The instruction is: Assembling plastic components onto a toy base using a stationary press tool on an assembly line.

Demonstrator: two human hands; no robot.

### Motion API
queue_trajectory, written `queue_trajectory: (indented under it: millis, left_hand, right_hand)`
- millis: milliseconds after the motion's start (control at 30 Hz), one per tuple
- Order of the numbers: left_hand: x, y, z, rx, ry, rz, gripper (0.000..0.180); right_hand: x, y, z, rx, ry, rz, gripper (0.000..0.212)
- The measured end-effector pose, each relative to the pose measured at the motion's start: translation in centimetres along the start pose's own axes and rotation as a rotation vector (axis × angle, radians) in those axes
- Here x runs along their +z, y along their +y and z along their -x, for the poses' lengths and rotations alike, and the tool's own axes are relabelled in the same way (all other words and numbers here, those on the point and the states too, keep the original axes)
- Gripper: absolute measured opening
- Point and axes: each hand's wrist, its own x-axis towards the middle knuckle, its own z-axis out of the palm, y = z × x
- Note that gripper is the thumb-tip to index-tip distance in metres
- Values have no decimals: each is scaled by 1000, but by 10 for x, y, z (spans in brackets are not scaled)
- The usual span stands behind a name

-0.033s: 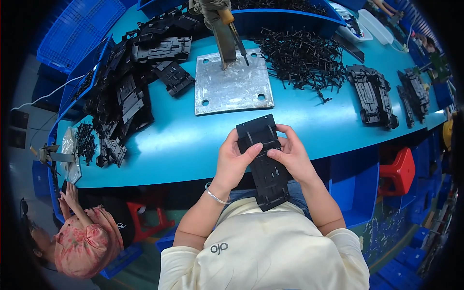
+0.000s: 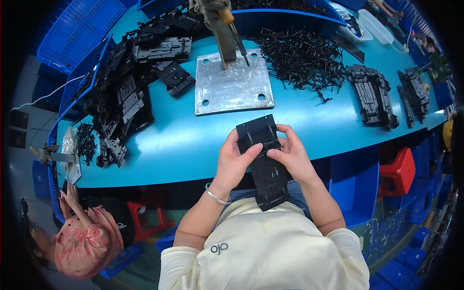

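At the near edge of the table [image 2: 183,150] we hold a long black part [image 2: 267,170] between left hand [image 2: 234,159] and right hand [image 2: 294,154] — beyond it lies a metal plate [image 2: 234,87], with black panels [image 2: 130,94] heaped toward the table's left edge

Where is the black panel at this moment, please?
In the head view, the black panel is slightly right of centre, held by the left hand and right hand, just below the metal plate in the picture.
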Motion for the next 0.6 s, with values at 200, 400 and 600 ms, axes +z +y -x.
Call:
queue_trajectory:
  millis: [200, 400, 600]
  left_hand:
    - [0, 0, 1, 73, -15, -102, 34]
    - [10, 15, -5, 133, 60, -390, 36]
    - [35, 22, 0, 696, -62, -871, 51]
  right_hand:
    - [7, 7, -4, -1, 54, -22, 57]
    - [6, -8, -4, -268, 106, 104, 57]
    - [25, -32, -3, -548, 490, 529, 47]
